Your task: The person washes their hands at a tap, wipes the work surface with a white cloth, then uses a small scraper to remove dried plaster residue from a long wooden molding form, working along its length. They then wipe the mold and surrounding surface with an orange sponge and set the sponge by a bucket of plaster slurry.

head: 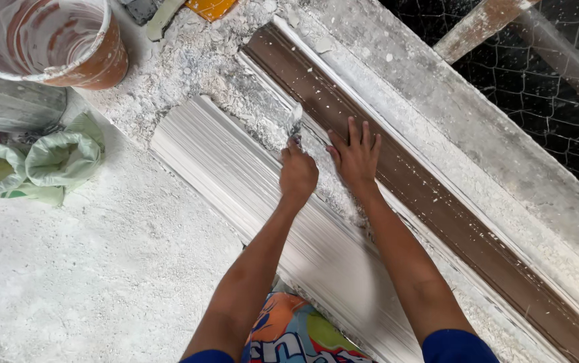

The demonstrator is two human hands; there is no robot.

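My left hand (298, 173) is closed around the handle of a small scraper (295, 124), whose blade points away from me onto the plaster-crusted strip between a white ribbed moulding (235, 175) and a long brown channel (397, 168). My right hand (356, 156) lies flat with fingers spread, pressing on the edge of the brown channel just right of the scraper. Both forearms reach out from the bottom of the view.
An orange bucket (104, 64) smeared with white plaster stands at top left. Crumpled green-white sacks (47, 161) lie at the left. White dust and crumbs cover the floor (88, 269). Wire mesh (558, 101) and a wooden batten (477, 27) are at top right.
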